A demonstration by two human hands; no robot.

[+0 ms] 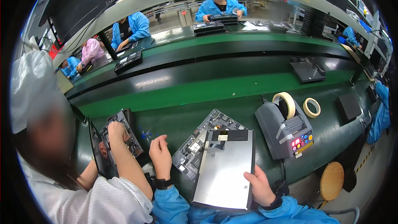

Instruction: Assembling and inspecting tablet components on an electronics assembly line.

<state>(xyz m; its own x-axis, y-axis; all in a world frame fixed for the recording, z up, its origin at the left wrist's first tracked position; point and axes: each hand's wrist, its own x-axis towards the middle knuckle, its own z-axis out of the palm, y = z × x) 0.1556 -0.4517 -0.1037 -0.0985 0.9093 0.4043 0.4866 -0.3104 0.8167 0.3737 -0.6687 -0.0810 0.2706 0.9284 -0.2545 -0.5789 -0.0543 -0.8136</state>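
Observation:
My right hand [260, 185] grips the lower right edge of a display panel [226, 170], its thumb on the silver back and the other fingers out of sight beneath. The panel lies tilted over the right part of an opened laptop base [188, 153] with bare circuit boards. Left of that base, my left hand [160, 156] hovers apart from the panel. Its fingers are loosely bent, and nothing shows in them. Small blue bits [146, 134] lie on the bench beyond this hand.
Close at left, a co-worker in white reaches a hand [117, 132] over another opened laptop [133, 144]. A grey tape dispenser [275, 135], a tape roll [311, 108] and a black box [349, 107] stand at right. A conveyor [174, 72] runs behind, carrying a laptop part [307, 70]. A round stool [332, 181] is lower right.

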